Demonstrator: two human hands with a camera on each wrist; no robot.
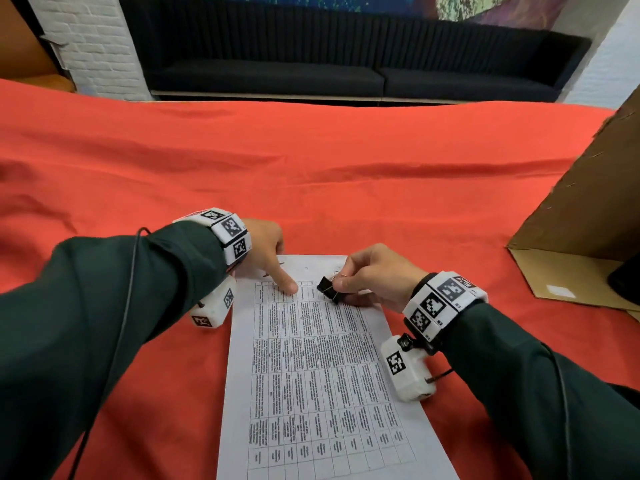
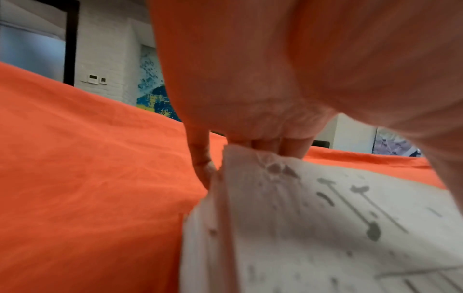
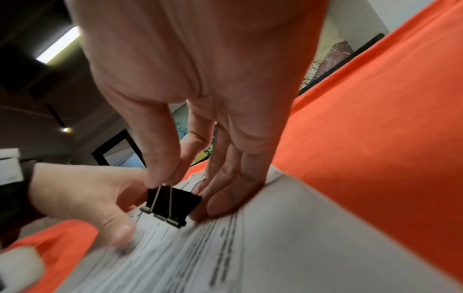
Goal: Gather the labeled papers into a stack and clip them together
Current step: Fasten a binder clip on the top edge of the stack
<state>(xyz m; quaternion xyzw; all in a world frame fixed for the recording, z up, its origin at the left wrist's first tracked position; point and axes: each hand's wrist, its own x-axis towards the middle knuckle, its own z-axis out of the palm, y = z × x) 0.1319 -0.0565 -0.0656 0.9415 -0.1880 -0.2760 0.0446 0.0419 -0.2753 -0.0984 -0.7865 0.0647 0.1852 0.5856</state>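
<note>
A stack of white printed papers (image 1: 311, 375) lies lengthwise on the red cloth (image 1: 311, 168), running from my hands toward me. My left hand (image 1: 270, 258) grips its far left corner, thumb on top; in the left wrist view the fingers (image 2: 203, 164) curl behind the lifted corner of the papers (image 2: 300, 218). My right hand (image 1: 367, 278) pinches the wire handles of a black binder clip (image 1: 327, 289) over the far edge of the top sheet. In the right wrist view the binder clip (image 3: 172, 204) touches the papers (image 3: 250, 247), and my other fingers (image 3: 225, 198) press on the sheet.
An open cardboard box (image 1: 581, 220) lies on its side at the right edge of the table, a dark object (image 1: 627, 278) inside it. A dark sofa (image 1: 311, 71) runs along the wall beyond the table's far edge.
</note>
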